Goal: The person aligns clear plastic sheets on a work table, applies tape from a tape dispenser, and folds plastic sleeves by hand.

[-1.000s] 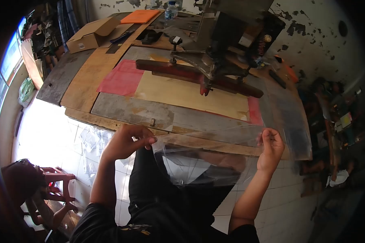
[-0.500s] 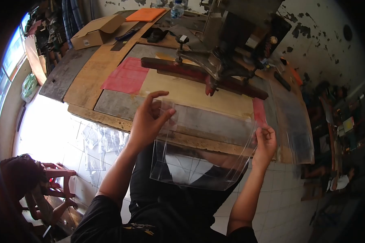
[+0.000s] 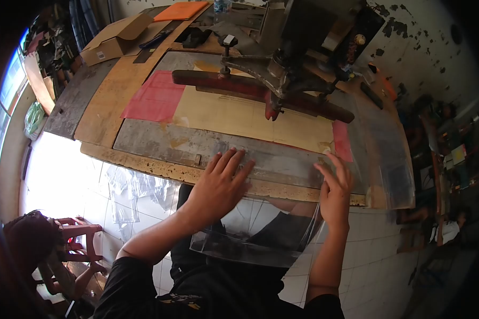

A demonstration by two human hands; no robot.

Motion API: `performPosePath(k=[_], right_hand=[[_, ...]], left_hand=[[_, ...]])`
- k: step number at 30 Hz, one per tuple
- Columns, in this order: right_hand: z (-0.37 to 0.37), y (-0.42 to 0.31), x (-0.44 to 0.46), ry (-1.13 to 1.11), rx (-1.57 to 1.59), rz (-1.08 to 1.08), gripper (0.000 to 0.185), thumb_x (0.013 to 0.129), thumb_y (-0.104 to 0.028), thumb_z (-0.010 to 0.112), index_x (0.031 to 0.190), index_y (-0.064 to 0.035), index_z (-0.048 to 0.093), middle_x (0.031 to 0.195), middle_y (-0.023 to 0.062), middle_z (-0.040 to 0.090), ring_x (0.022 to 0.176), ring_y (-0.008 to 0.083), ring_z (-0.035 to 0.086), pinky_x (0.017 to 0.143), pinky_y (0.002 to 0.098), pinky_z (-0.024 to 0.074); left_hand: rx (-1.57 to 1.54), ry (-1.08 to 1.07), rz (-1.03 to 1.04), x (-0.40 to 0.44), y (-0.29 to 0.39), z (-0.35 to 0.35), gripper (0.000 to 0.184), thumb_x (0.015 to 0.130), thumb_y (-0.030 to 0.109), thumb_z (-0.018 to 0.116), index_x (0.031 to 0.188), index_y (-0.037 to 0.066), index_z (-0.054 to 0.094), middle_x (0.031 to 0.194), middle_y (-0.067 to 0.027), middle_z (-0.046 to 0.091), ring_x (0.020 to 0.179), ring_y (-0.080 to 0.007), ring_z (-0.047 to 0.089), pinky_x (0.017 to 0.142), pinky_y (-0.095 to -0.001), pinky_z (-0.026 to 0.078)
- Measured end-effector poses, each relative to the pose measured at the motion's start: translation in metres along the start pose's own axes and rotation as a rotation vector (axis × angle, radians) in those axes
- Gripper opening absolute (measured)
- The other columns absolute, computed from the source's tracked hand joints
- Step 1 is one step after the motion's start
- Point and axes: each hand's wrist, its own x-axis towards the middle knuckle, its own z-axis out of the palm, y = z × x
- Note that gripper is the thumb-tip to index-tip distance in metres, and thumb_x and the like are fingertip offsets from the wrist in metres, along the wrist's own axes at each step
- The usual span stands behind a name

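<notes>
Wall (image 3: 431,45) behind with flaking paint; worn table (image 3: 98,106) in front of me, tiled floor (image 3: 362,255) below. Far side: machine with dark bar (image 3: 316,105) crossing above yellow sheet (image 3: 213,112), pink patches at its left and right ends. Box (image 3: 109,45) far left, orange folder (image 3: 181,10) beyond it.

Clear plastic (image 3: 250,236) lies at the table's near edge, lower part hanging toward my lap, between my forearms. My left hand (image 3: 218,186): palm down over the near edge, fingers apart and extended toward the far side, forearm angled in from near left, no grip visible. My right hand (image 3: 335,194): at the plastic's right side, forearm nearly straight up-table, fingers bent and partly spread; can't tell if it pinches the film. Person (image 3: 32,239) near left, beside red stool (image 3: 80,239).
</notes>
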Motion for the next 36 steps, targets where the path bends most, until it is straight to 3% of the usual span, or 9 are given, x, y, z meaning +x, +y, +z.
performPosePath(k=[2, 3, 4, 7, 8, 21, 27, 32, 36], right_hand=[[0.000, -0.008, -0.004, -0.092, 0.026, -0.026, 0.041, 0.097, 0.005, 0.060, 0.135, -0.0076, 0.067, 0.151, 0.0112, 0.054, 0.146, 0.0311, 0.046, 0.123, 0.0505, 0.0349], [0.001, -0.013, -0.007, -0.182, 0.052, -0.054, 0.046, 0.098, 0.004, 0.057, 0.141, -0.0078, 0.063, 0.158, 0.0115, 0.050, 0.152, 0.0323, 0.041, 0.126, 0.0516, 0.0318], [0.002, -0.018, -0.011, -0.300, 0.048, -0.064, 0.051, 0.105, -0.015, 0.057, 0.155, -0.0081, 0.050, 0.165, 0.0150, 0.041, 0.155, 0.0360, 0.035, 0.127, 0.0546, 0.0283], [0.011, -0.049, -0.017, -0.318, 0.029, -0.074, 0.062, 0.109, -0.039, 0.054, 0.162, -0.0103, 0.042, 0.169, 0.0202, 0.033, 0.156, 0.0406, 0.032, 0.127, 0.0595, 0.0259], [0.021, -0.052, -0.021, -0.315, 0.023, -0.068, 0.077, 0.107, -0.059, 0.045, 0.166, -0.0117, 0.034, 0.170, 0.0239, 0.029, 0.157, 0.0447, 0.029, 0.126, 0.0638, 0.0239], [0.027, -0.049, -0.035, -0.293, -0.051, 0.097, 0.080, 0.108, -0.059, 0.041, 0.165, -0.0040, 0.033, 0.172, 0.0158, 0.031, 0.159, 0.0413, 0.026, 0.126, 0.0666, 0.0143], [0.031, -0.044, -0.036, -0.281, -0.004, 0.144, 0.080, 0.108, -0.064, 0.032, 0.166, -0.0099, 0.032, 0.172, 0.0123, 0.031, 0.160, 0.0391, 0.023, 0.128, 0.0651, 0.0107], [0.029, -0.037, -0.042, -0.283, -0.131, 0.169, 0.079, 0.108, -0.064, 0.031, 0.166, -0.0111, 0.033, 0.173, 0.0101, 0.032, 0.160, 0.0387, 0.024, 0.127, 0.0662, 0.0118], [0.025, -0.027, -0.048, -0.266, -0.159, 0.182, 0.077, 0.109, -0.059, 0.038, 0.165, -0.0068, 0.034, 0.171, 0.0138, 0.033, 0.160, 0.0377, 0.027, 0.127, 0.0646, 0.0166]], left_hand=[[0.008, -0.055, -0.038, -0.006, 0.013, 0.006, 0.075, 0.102, 0.056, 0.060, 0.163, 0.020, 0.039, 0.165, -0.0262, 0.034, 0.155, -0.0470, 0.031, 0.124, -0.0626, 0.026], [0.007, -0.058, -0.038, -0.007, 0.016, 0.008, 0.075, 0.102, 0.056, 0.060, 0.163, 0.020, 0.039, 0.165, -0.0262, 0.034, 0.155, -0.0470, 0.031, 0.124, -0.0626, 0.026], [-0.006, -0.057, -0.046, -0.008, 0.020, 0.010, 0.075, 0.101, 0.058, 0.059, 0.164, 0.020, 0.039, 0.167, -0.0259, 0.031, 0.156, -0.0470, 0.028, 0.124, -0.0634, 0.024], [-0.032, -0.079, -0.086, -0.010, 0.027, 0.017, 0.077, 0.101, 0.062, 0.056, 0.165, 0.022, 0.038, 0.171, -0.0254, 0.024, 0.159, -0.0475, 0.021, 0.125, -0.0653, 0.020], [-0.042, -0.071, -0.099, -0.009, 0.030, 0.017, 0.077, 0.101, 0.062, 0.056, 0.165, 0.022, 0.038, 0.171, -0.0254, 0.024, 0.159, -0.0478, 0.021, 0.125, -0.0652, 0.020], [-0.098, -0.039, -0.191, -0.012, 0.028, 0.015, 0.073, 0.095, 0.058, 0.068, 0.159, 0.028, 0.049, 0.171, -0.0186, 0.031, 0.157, -0.0457, 0.028, 0.124, -0.0624, 0.026], [-0.094, -0.054, -0.213, -0.012, 0.028, 0.012, 0.075, 0.091, 0.056, 0.074, 0.157, 0.028, 0.052, 0.171, -0.0167, 0.033, 0.157, -0.0421, 0.031, 0.123, -0.0592, 0.029], [-0.144, -0.064, -0.242, -0.017, 0.021, 0.008, 0.073, 0.088, 0.050, 0.079, 0.154, 0.027, 0.056, 0.170, -0.0129, 0.037, 0.158, -0.0354, 0.033, 0.124, -0.0577, 0.028], [-0.197, -0.070, -0.269, -0.016, 0.022, 0.007, 0.073, 0.087, 0.045, 0.082, 0.153, 0.026, 0.057, 0.170, -0.0128, 0.036, 0.158, -0.0407, 0.030, 0.124, -0.0597, 0.026]])
